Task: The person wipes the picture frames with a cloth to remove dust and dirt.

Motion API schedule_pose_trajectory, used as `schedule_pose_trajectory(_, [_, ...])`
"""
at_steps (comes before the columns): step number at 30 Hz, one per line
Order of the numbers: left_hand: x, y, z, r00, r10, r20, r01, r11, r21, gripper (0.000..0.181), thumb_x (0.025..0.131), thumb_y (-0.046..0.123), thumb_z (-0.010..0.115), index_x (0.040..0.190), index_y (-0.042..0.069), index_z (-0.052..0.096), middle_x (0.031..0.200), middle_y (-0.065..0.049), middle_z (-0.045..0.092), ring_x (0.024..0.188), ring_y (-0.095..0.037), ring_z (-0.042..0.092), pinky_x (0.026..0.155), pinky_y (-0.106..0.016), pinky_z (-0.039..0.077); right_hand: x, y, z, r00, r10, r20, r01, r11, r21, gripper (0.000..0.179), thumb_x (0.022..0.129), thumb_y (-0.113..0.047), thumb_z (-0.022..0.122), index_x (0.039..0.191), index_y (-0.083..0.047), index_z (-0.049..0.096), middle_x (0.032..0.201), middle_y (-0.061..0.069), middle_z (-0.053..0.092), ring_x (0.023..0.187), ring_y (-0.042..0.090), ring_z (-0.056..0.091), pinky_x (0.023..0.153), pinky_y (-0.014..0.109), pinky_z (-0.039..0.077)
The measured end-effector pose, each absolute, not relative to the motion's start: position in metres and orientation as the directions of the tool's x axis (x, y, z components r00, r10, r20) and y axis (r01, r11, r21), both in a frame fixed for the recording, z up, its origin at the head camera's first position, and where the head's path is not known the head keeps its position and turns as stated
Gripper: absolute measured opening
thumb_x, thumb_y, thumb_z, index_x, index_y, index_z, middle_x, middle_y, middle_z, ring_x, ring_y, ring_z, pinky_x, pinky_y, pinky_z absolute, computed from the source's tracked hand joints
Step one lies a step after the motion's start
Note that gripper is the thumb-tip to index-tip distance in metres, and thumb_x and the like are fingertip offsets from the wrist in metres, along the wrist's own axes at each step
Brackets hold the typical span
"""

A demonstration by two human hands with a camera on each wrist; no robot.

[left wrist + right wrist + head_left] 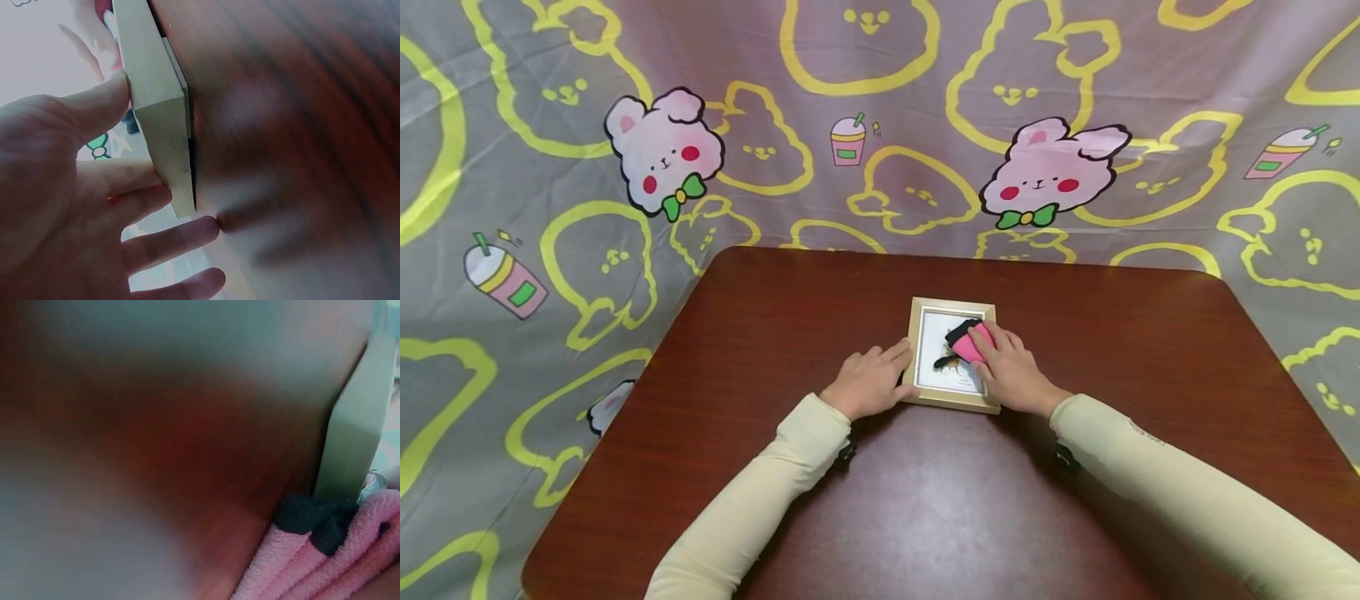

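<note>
In the head view a light wooden picture frame (953,402) lies on the table, a printed picture behind its glazed front. My left hand (868,382) touches the frame's left edge, the thumb by the near corner. The left wrist view shows that hand's fingers (178,237) mostly straight and spread beside the frame's side (147,69). My right hand (1017,372) holds a bunched pink cloth (972,343) with black trim against the picture. The cloth covers part of the picture. Fuzzy pink folds (294,562) show beside the frame (353,434) in the right wrist view.
The brown tabletop (790,308) has rounded far corners. A patterned curtain (925,192) with yellow outlines and rabbit faces hangs behind the table and along its left side.
</note>
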State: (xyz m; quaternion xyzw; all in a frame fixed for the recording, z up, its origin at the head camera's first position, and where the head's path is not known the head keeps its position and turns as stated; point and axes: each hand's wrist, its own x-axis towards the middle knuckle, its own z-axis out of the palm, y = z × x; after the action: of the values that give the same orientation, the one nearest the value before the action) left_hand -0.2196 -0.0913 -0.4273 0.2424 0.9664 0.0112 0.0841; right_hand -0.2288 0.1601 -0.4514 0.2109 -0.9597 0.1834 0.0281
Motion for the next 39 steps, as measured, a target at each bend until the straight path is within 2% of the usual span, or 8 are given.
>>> schedule_pose_trajectory(4, [-0.22, -0.089, -0.429, -0.868, 0.467, -0.17, 0.464, 0.884, 0.062, 0.07, 0.097, 0.057, 0.052, 0.154, 0.02, 0.037, 0.164, 0.004, 0.031, 0.134, -0.027, 0.051, 0.1, -0.047, 0.047, -0.252, 0.162, -0.451, -0.927, -0.366, 0.085, -0.371, 0.857, -0.359, 0.056, 0.1, -0.016, 0.046, 0.152, 0.0, 0.034, 0.157, 0.033, 0.024, 0.134, 0.06, 0.032, 0.098, 0.074, 0.037])
schedule_pose_trajectory(10, [-0.221, -0.088, -0.43, -0.867, 0.472, -0.158, 0.467, 0.882, 0.069, 0.071, 0.096, 0.057, 0.053, 0.154, 0.02, 0.038, 0.164, 0.003, 0.03, 0.134, -0.028, 0.05, 0.1, -0.047, 0.047, -0.281, 0.166, -0.448, -0.941, -0.337, -0.017, -0.31, 0.882, -0.354, 0.06, 0.104, -0.02, 0.041, 0.157, -0.002, 0.02, 0.161, 0.031, 0.012, 0.141, 0.058, 0.024, 0.106, 0.073, 0.03])
schedule_pose_trajectory(18, [-0.226, -0.09, -0.432, -0.835, 0.537, -0.115, 0.534, 0.843, 0.064, 0.07, 0.097, 0.055, 0.054, 0.152, 0.013, 0.042, 0.162, -0.005, 0.034, 0.142, -0.029, 0.041, 0.106, -0.048, 0.044, -0.292, 0.17, -0.445, -0.95, -0.307, -0.058, -0.265, 0.891, -0.37, 0.062, 0.105, -0.021, 0.041, 0.159, -0.004, 0.015, 0.163, 0.028, 0.009, 0.145, 0.055, 0.019, 0.112, 0.071, 0.025])
schedule_pose_trajectory(22, [-0.228, -0.092, -0.431, -0.82, 0.565, -0.086, 0.561, 0.825, 0.068, 0.07, 0.095, 0.056, 0.056, 0.148, 0.011, 0.047, 0.16, -0.007, 0.037, 0.144, -0.028, 0.037, 0.107, -0.049, 0.043, -0.291, 0.17, -0.444, -0.947, -0.319, -0.047, -0.279, 0.883, -0.377, 0.062, 0.105, -0.021, 0.04, 0.159, -0.004, 0.016, 0.163, 0.028, 0.008, 0.144, 0.055, 0.019, 0.11, 0.071, 0.025])
schedule_pose_trajectory(29, [-0.229, -0.095, -0.429, -0.801, 0.59, -0.098, 0.582, 0.807, 0.1, 0.079, 0.089, 0.059, 0.063, 0.149, 0.01, 0.046, 0.16, -0.003, 0.038, 0.146, -0.024, 0.035, 0.109, -0.047, 0.04, -0.28, 0.169, -0.444, -0.944, -0.326, -0.056, -0.276, 0.869, -0.409, 0.061, 0.105, -0.023, 0.041, 0.159, -0.006, 0.017, 0.164, 0.026, 0.008, 0.145, 0.054, 0.018, 0.11, 0.072, 0.023])
schedule_pose_trajectory(36, [-0.231, -0.098, -0.427, -0.802, 0.587, -0.11, 0.574, 0.809, 0.127, 0.076, 0.089, 0.056, 0.063, 0.15, 0.013, 0.046, 0.16, 0.0, 0.038, 0.145, -0.024, 0.038, 0.108, -0.048, 0.041, -0.247, 0.168, -0.445, -0.922, -0.386, 0.032, -0.366, 0.842, -0.396, 0.057, 0.102, -0.019, 0.046, 0.155, -0.003, 0.03, 0.16, 0.029, 0.022, 0.138, 0.058, 0.029, 0.104, 0.074, 0.031])
schedule_pose_trajectory(39, [-0.233, -0.1, -0.428, -0.807, 0.579, -0.115, 0.562, 0.814, 0.148, 0.076, 0.089, 0.055, 0.064, 0.15, 0.015, 0.044, 0.16, 0.001, 0.038, 0.144, -0.024, 0.039, 0.108, -0.048, 0.041, -0.232, 0.168, -0.446, -0.912, -0.407, 0.049, -0.389, 0.825, -0.41, 0.057, 0.102, -0.018, 0.048, 0.154, -0.003, 0.032, 0.159, 0.029, 0.024, 0.138, 0.057, 0.03, 0.104, 0.074, 0.031])
